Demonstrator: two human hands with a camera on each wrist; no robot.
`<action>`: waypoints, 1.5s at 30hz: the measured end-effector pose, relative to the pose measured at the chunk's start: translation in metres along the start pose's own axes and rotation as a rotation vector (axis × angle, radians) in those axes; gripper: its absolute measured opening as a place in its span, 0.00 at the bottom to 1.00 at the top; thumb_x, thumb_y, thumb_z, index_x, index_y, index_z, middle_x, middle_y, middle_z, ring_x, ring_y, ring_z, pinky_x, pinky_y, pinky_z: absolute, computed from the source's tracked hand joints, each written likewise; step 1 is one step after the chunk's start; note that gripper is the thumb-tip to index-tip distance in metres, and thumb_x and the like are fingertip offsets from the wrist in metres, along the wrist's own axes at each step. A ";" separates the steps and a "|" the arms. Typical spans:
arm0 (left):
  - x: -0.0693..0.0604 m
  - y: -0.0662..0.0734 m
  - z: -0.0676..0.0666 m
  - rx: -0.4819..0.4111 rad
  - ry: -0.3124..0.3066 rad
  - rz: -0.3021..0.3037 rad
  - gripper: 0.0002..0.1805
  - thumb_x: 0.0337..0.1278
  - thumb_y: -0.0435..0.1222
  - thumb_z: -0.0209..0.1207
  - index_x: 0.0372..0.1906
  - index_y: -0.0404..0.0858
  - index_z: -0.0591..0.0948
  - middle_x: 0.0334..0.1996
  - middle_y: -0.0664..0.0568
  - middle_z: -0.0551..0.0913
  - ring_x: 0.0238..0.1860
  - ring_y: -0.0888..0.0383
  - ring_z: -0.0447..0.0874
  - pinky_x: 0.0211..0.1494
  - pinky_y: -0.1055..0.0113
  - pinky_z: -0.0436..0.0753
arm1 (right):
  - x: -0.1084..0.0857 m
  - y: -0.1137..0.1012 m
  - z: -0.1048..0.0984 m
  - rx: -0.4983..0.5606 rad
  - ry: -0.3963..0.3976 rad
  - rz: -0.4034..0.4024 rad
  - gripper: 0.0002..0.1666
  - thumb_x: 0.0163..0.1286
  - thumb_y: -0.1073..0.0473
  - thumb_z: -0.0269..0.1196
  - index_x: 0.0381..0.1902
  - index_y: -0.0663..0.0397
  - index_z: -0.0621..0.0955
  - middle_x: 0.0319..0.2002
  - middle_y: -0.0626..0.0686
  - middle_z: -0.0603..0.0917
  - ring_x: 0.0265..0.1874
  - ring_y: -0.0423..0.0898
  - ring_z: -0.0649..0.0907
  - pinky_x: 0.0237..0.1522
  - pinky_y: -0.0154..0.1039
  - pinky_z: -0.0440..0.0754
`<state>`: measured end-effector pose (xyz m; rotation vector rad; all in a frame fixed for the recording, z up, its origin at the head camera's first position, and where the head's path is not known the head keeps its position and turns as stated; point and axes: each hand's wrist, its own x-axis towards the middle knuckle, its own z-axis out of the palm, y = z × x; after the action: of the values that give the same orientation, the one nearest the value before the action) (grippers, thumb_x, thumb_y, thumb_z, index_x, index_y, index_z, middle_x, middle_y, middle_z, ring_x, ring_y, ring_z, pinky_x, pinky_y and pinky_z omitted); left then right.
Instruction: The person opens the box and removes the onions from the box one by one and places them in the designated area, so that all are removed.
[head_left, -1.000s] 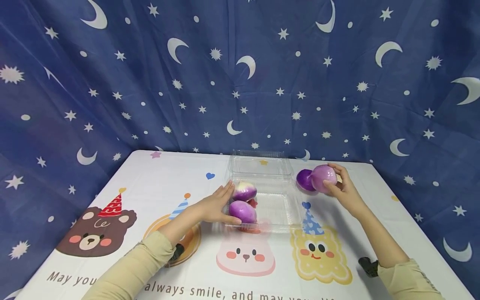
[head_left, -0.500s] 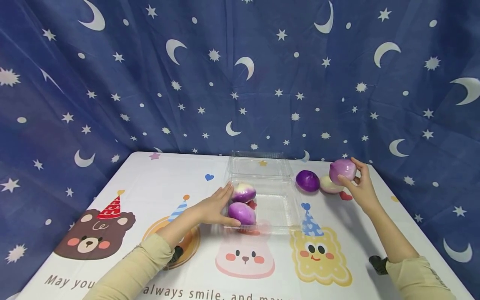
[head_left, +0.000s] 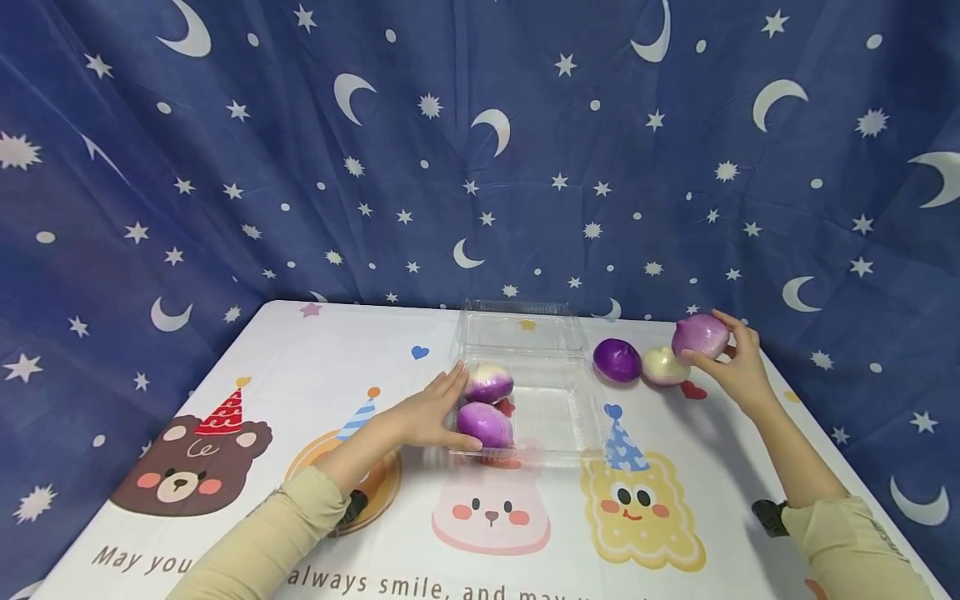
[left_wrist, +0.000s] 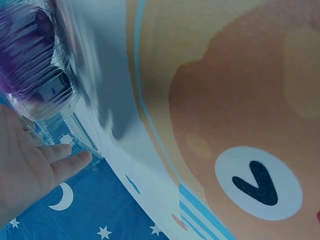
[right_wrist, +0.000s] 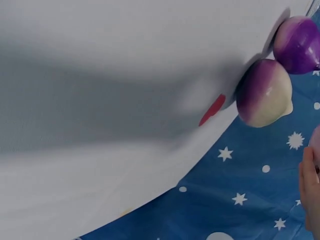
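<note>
A clear plastic clamshell box [head_left: 558, 417] lies with its lid [head_left: 517, 333] folded back. Inside, along its left wall, are a white-and-purple onion [head_left: 491, 383] and a light purple onion [head_left: 486, 426]. My left hand [head_left: 427, 412] rests against that wall, fingers straight and thumb at the front corner; the left wrist view catches the fingers [left_wrist: 62, 160] beside the plastic. Over the table's far right, my right hand [head_left: 738, 367] grips a pinkish-purple onion [head_left: 701, 337] between thumb and fingers. Just left of it sit a pale onion [head_left: 665, 367] and a dark purple onion [head_left: 617, 361].
A white tablecloth [head_left: 360, 500] with printed cartoon figures and lettering covers the table. Behind it hangs a dark blue curtain [head_left: 420, 208] with moons and stars, close to the table's far edge. In the right wrist view, the pale onion's other side [right_wrist: 265, 92] is purple.
My right hand has moved right with the pinkish-purple onion, away from the dark purple one. The pale onion, hidden at first, now shows between them. My left hand stays put.
</note>
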<state>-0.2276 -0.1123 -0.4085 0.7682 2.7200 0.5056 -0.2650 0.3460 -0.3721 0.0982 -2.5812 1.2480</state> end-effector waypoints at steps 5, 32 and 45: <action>-0.001 0.000 0.002 -0.005 -0.012 -0.006 0.65 0.43 0.68 0.58 0.75 0.37 0.39 0.76 0.45 0.31 0.74 0.37 0.38 0.72 0.45 0.56 | 0.001 0.006 -0.002 -0.011 0.062 0.043 0.49 0.61 0.54 0.66 0.72 0.57 0.52 0.62 0.69 0.54 0.56 0.70 0.69 0.40 0.15 0.75; -0.003 0.000 -0.001 -0.006 -0.011 -0.014 0.65 0.43 0.69 0.58 0.75 0.36 0.39 0.76 0.46 0.31 0.75 0.39 0.37 0.73 0.45 0.56 | 0.019 0.043 0.004 -0.086 0.245 0.284 0.48 0.62 0.52 0.63 0.70 0.67 0.54 0.66 0.71 0.62 0.63 0.65 0.67 0.65 0.57 0.66; -0.001 0.002 -0.001 -0.009 -0.006 -0.005 0.65 0.44 0.68 0.58 0.74 0.35 0.39 0.76 0.45 0.32 0.75 0.38 0.38 0.73 0.45 0.56 | 0.021 0.064 0.008 -0.156 0.126 0.335 0.43 0.65 0.57 0.57 0.69 0.74 0.53 0.66 0.76 0.58 0.65 0.71 0.62 0.68 0.59 0.60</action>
<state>-0.2267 -0.1116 -0.4068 0.7597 2.7118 0.5130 -0.2982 0.3807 -0.4197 -0.4466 -2.6449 1.1055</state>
